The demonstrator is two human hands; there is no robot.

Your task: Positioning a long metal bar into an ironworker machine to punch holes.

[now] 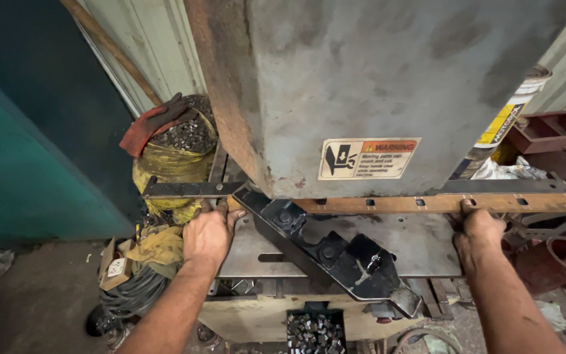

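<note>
A long rusty flat metal bar [440, 202] with a row of square punched holes lies across the steel table [420, 242] of a big grey punching machine [375, 85]. My left hand [207, 235] grips the bar at its left part, beside the black angled guide block [322, 252]. My right hand [479, 231] holds the bar from below at the right side of the table. The bar's middle runs under the machine head and is partly hidden there.
A yellow sack [177, 157] full of small metal slugs stands at the back left, with a red-and-dark glove [155, 122] on it. A black bin [314, 331] of slugs sits under the table. Coiled cable [129, 295] and a small carton [114, 265] lie on the floor at left; red metal parts [555, 259] at right.
</note>
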